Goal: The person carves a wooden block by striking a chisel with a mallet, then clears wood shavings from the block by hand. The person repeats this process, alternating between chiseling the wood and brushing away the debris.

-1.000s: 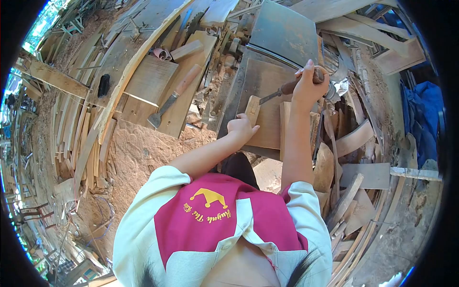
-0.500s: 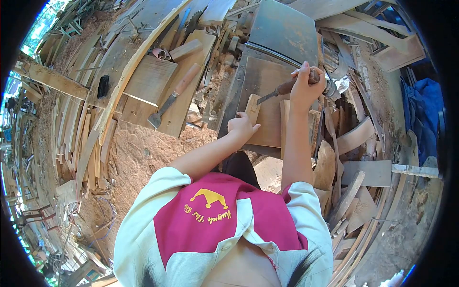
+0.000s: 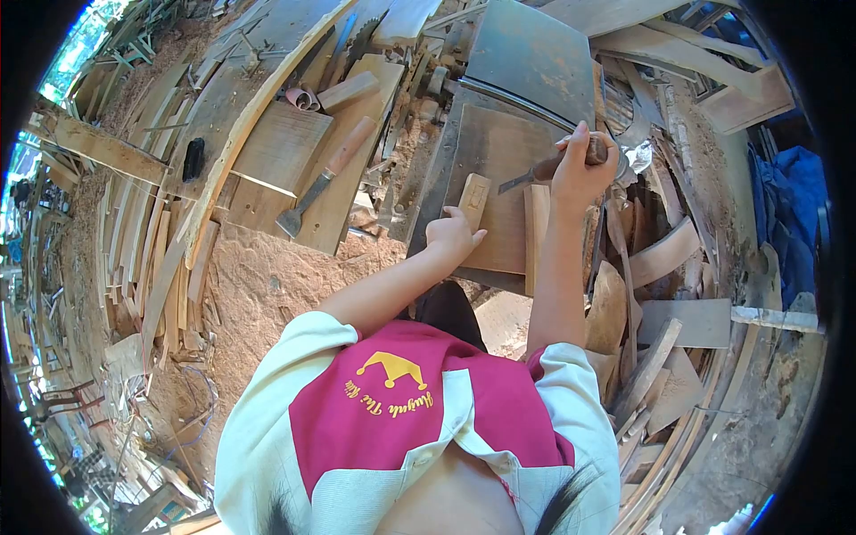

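Observation:
My left hand (image 3: 453, 235) is closed round the lower end of a small wooden block (image 3: 475, 198), which has a carved recess near its top. The block rests on a flat wooden board (image 3: 499, 241). In my right hand (image 3: 584, 168) is a chisel (image 3: 535, 173), its wooden handle in my fist. The blade points left toward the block, with a gap between its tip and the wood. Beside my right forearm another wooden piece (image 3: 536, 223) lies on the board.
A second chisel (image 3: 326, 176) with a wooden handle lies on a plank to the left, near a loose wood block (image 3: 348, 92). Behind the board is a metal plate (image 3: 528, 62). Scrap wood (image 3: 664, 250) piles up at the right, and sawdust (image 3: 267, 303) covers the ground.
My right hand has drawn the chisel to the right, away from the block. The left hand and the block have stayed nearly where they were.

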### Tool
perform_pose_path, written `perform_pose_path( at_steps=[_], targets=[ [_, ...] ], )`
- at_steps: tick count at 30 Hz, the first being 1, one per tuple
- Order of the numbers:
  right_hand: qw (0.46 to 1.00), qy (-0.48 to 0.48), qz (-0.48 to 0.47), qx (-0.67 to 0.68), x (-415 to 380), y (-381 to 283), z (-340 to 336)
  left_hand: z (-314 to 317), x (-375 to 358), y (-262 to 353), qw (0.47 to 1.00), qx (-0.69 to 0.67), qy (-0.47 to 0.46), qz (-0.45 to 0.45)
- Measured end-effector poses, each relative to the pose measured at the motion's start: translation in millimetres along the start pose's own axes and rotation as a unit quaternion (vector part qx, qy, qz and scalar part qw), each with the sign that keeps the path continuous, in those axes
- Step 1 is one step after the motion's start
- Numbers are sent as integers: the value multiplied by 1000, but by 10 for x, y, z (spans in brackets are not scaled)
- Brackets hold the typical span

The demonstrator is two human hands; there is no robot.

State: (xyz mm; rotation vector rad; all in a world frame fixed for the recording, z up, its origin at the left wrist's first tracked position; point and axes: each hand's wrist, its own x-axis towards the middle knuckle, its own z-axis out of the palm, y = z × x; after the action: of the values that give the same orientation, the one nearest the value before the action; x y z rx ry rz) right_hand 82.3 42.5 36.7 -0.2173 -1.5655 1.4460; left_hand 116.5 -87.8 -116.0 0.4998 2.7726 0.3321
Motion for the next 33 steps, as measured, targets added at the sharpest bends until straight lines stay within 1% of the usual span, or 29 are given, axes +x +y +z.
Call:
perform_pose_path(
  at_steps=[2,4,5,7,10,16,23,25,33],
  targets=[
    [1000,-2,-8,-3,3,-16,-11,-6,-5,-1,1000,-25,3,-3],
    [998,16,8,57,-4,-15,7,-9,-4,5,1000,-30,-1,-4],
    [998,16,9,58,-14,-12,14,-12,-2,-2,999,-34,-4,-6],
    [1000,6,11,20,-35,-12,19,-6,-2,-7,999,-33,-3,-6],
    [1000,9,16,0,-45,-5,15,14,0,-4,999,-32,4,-5],
    [999,18,22,18,-61,-30,35,7,-5,-1,999,-30,9,-4],
    [999,22,25,4,-71,-27,23,27,11,-8,999,-32,3,-3],
    [999,29,15,23,-51,16,9,7,0,-4,999,-31,6,-3],
    [999,41,17,2,-31,28,10,-25,-12,-2,999,-33,0,-5]
  ],
)
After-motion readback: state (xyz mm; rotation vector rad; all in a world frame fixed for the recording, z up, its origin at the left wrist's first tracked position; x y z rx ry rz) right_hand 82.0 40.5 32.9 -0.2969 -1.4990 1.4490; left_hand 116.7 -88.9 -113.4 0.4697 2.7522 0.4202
